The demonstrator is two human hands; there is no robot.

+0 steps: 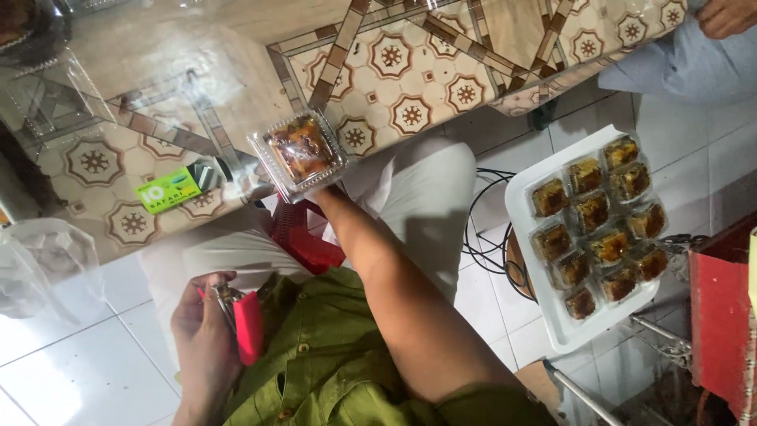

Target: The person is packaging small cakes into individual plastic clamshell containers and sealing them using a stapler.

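My right hand (333, 197) reaches forward to a small clear plastic box (302, 150) filled with brown and orange food. The hand holds the box from beneath at the edge of the patterned table (410, 71), so the fingers are mostly hidden under it. Low on the left, over my lap, my left hand (201, 331) grips a red stapler (246, 325). I wear a green shirt and white trousers.
A white tray (552, 319) with several filled clear boxes stands on the right. A green carton (167, 190) lies on the table. A red stool (303, 241), black cables (485, 237), a clear bag (39, 264) and a red object (717, 315) surround me. Another person's hand (725, 16) is top right.
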